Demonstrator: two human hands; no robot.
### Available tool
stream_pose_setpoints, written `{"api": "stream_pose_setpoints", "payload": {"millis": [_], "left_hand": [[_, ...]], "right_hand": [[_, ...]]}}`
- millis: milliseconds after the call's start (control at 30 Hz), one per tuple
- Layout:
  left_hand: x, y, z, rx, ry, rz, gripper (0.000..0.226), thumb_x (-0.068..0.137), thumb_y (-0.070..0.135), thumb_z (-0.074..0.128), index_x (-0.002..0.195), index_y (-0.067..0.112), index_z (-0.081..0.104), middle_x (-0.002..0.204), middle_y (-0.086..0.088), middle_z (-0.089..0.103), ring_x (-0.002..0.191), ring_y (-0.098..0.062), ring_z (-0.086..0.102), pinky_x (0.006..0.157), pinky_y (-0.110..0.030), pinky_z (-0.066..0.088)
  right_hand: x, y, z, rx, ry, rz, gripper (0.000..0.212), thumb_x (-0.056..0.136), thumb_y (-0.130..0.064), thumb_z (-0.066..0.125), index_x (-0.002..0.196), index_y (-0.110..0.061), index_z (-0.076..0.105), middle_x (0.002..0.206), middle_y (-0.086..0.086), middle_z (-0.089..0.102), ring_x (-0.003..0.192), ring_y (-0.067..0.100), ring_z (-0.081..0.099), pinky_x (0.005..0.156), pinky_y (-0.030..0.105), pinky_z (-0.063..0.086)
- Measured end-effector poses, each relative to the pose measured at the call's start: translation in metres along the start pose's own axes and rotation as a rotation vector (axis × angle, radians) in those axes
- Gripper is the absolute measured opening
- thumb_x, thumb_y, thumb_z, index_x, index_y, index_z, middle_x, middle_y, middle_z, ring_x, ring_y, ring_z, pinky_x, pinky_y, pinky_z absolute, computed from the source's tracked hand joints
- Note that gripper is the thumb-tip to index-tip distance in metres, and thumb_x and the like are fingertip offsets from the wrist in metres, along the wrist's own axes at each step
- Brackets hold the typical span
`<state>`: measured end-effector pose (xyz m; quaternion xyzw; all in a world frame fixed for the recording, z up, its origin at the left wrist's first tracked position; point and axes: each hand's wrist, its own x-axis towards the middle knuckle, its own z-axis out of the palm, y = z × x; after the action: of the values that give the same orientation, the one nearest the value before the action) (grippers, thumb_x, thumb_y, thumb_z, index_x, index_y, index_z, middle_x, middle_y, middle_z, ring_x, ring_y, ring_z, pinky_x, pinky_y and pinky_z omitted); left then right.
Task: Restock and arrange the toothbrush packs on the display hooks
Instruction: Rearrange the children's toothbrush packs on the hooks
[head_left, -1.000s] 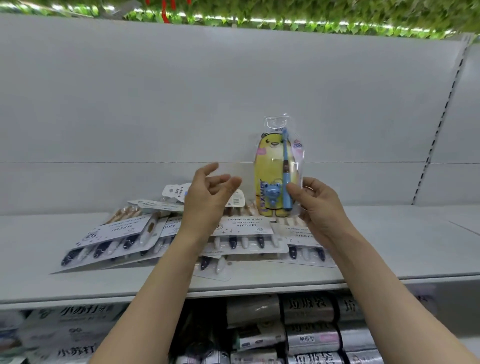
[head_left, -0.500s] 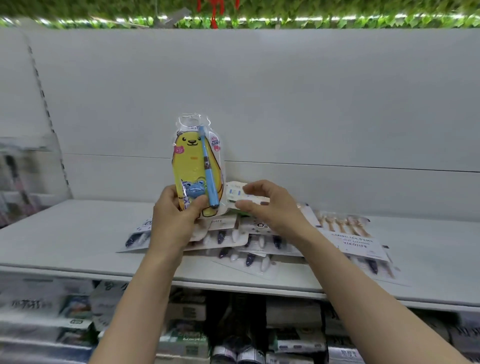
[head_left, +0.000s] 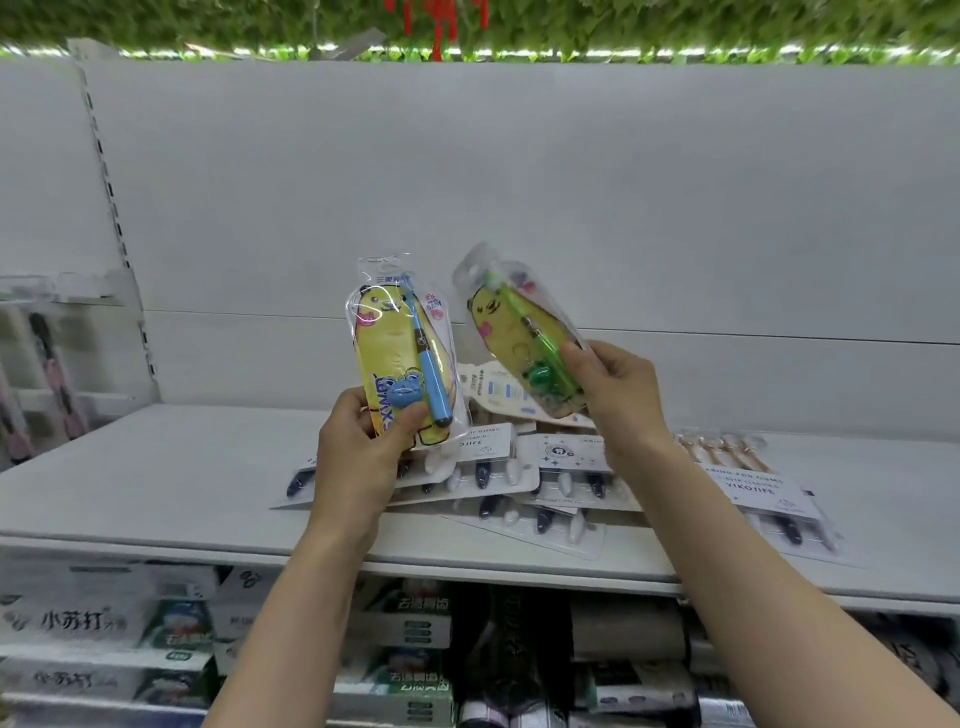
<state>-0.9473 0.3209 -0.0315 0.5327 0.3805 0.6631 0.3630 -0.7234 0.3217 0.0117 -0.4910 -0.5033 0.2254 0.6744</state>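
Observation:
My left hand (head_left: 363, 457) grips the lower end of a yellow bear-shaped pack with a blue toothbrush (head_left: 400, 353), held upright above the shelf. My right hand (head_left: 618, 395) holds a second yellow pack with a green toothbrush (head_left: 519, 338), tilted to the left. Beneath both hands a heap of flat white multi-brush packs (head_left: 519, 467) lies on the white shelf (head_left: 156, 478). No display hook shows in the head view.
A bare white back panel (head_left: 519, 182) rises behind the shelf. At the far left hang other packs (head_left: 47, 374), blurred. Below the shelf edge, boxes and dark rolls (head_left: 405, 634) fill the lower level. Green foliage runs along the top.
The blue-brush pack passed from my right hand to my left. My right hand reached into the heap and lifted out the green-brush pack. The view swung left.

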Motion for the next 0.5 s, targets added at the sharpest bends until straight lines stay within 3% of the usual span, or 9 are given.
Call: {"api": "stream_pose_setpoints", "payload": {"millis": [67,167,267,367,433,500], "left_hand": [[0.001,0.0,0.005,-0.041,-0.029,0.003,0.023,0.087,0.018,0.072,0.107,0.014,0.06,0.092,0.0,0.076,0.086,-0.021,0.073,0.076,-0.035,0.057],[0.001,0.0,0.015,-0.134,-0.072,-0.021,0.023,0.091,0.016,0.067,0.112,0.012,0.059,0.097,-0.005,0.076,0.09,-0.025,0.073,0.079,-0.038,0.057],[-0.007,0.001,0.025,-0.216,-0.126,-0.05,0.024,0.094,0.014,0.062,0.117,0.009,0.057,0.107,-0.01,0.074,0.099,-0.028,0.071,0.087,-0.042,0.056],[-0.017,0.004,0.025,-0.27,-0.16,-0.094,0.021,0.097,0.012,0.058,0.117,0.01,0.056,0.111,-0.011,0.072,0.095,-0.025,0.073,0.078,-0.037,0.059],[-0.024,0.007,0.019,-0.281,-0.165,-0.104,0.018,0.098,0.012,0.057,0.116,0.011,0.055,0.111,-0.013,0.072,0.092,-0.026,0.073,0.071,-0.035,0.06],[-0.033,0.012,0.01,-0.278,-0.165,-0.104,0.019,0.097,0.013,0.058,0.115,0.011,0.056,0.112,-0.014,0.072,0.098,-0.032,0.071,0.076,-0.044,0.06]], "right_hand": [[-0.008,-0.008,0.002,0.171,-0.007,0.083,0.015,0.097,-0.025,0.066,0.089,-0.017,0.076,0.079,0.007,0.077,0.069,0.022,0.073,0.059,0.036,0.062],[-0.022,-0.009,0.004,0.318,-0.028,0.181,0.02,0.097,-0.024,0.064,0.095,-0.007,0.074,0.083,0.011,0.076,0.071,0.023,0.072,0.067,0.04,0.063],[-0.039,-0.006,0.006,0.368,-0.008,0.218,0.02,0.097,-0.021,0.065,0.102,-0.004,0.072,0.087,0.013,0.075,0.073,0.022,0.069,0.068,0.035,0.061],[-0.056,-0.008,0.007,0.429,0.004,0.211,0.018,0.095,-0.017,0.066,0.106,-0.002,0.068,0.086,0.012,0.076,0.068,0.021,0.071,0.057,0.029,0.058],[-0.067,-0.011,0.007,0.443,-0.02,0.193,0.019,0.094,-0.012,0.067,0.11,-0.003,0.067,0.093,0.012,0.077,0.074,0.022,0.074,0.061,0.031,0.06],[-0.079,-0.014,0.006,0.419,-0.059,0.177,0.02,0.093,-0.008,0.067,0.113,-0.005,0.066,0.1,0.013,0.077,0.081,0.022,0.075,0.066,0.032,0.061]]}}
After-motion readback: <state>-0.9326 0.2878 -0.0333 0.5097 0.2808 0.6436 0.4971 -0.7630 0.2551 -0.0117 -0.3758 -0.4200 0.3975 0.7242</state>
